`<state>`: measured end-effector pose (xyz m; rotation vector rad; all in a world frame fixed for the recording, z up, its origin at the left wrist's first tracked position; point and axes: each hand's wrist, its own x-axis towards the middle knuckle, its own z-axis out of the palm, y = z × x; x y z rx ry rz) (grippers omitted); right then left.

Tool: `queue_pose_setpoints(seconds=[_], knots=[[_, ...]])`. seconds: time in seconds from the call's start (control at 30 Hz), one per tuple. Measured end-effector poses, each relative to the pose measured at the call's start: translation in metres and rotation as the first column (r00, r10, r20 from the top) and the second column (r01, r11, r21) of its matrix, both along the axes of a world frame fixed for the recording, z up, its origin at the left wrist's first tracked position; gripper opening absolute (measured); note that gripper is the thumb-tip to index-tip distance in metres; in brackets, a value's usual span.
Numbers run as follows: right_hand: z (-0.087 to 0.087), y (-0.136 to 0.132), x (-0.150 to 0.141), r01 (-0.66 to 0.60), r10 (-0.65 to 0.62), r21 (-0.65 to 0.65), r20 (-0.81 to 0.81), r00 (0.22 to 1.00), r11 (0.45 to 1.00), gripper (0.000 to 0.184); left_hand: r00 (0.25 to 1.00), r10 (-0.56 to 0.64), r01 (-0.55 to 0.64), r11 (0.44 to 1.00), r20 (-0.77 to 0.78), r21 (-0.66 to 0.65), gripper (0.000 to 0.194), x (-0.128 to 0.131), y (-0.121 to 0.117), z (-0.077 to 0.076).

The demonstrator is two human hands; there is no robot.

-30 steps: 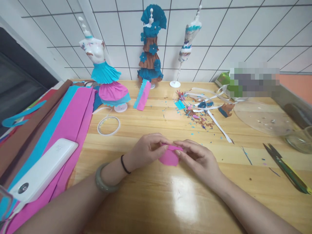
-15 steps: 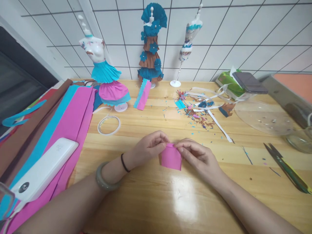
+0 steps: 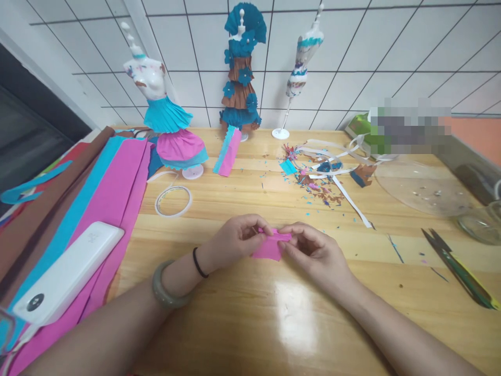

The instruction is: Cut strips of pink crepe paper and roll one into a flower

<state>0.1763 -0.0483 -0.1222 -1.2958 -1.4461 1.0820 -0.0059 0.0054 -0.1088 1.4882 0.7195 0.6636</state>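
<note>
Both hands pinch a small piece of pink crepe paper [image 3: 269, 249] just above the wooden table [image 3: 297, 313]. My left hand [image 3: 235, 241], with a black hair tie and a green bangle on its wrist, grips the paper's upper left edge with curled fingers. From the right, my right hand [image 3: 315, 253] holds the top edge between thumb and fingertips. The paper looks folded or gathered along its top.
Sheets of pink, blue and brown paper [image 3: 105, 203] and a white device [image 3: 66, 271] lie at the left. A tape roll [image 3: 173, 201], three dress-form figures [image 3: 172, 115], paper scraps [image 3: 317, 183], a clear lid [image 3: 422, 188] and green-handled scissors [image 3: 457, 269] surround the hands.
The pink paper hung down as a flat square half a second ago; now it is drawn up shorter between the fingers. Both hands stay in nearly the same place.
</note>
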Motion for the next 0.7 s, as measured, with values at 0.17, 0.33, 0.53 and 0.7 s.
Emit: queue_pose_setpoints(seconds=[0.17,0.33,0.53,0.7], knots=[[0.0000,0.0004,0.0028,0.000,-0.002,0.038,0.070,0.998,0.999,0.018,0.998,0.039,-0.036,0.998,0.058,-0.061,0.012,0.0029,-0.0012,-0.0035],[0.0007,0.0014,0.0033,-0.006,0.000,0.058,0.099,0.995,0.998,0.019,0.996,0.046,-0.043,0.998,0.076,-0.049,0.021,0.0023,0.0007,-0.0061],[0.0017,0.0019,0.0036,-0.019,0.009,0.077,0.130,0.991,0.997,0.017,0.997,0.070,-0.068,0.988,-0.012,0.142,0.047,0.0001,0.0020,-0.0055],[0.0024,0.0013,0.0032,-0.033,0.022,0.069,0.150,0.989,0.997,0.017,0.981,0.091,0.014,0.848,-0.173,0.529,0.030,0.0000,0.0013,-0.0001]])
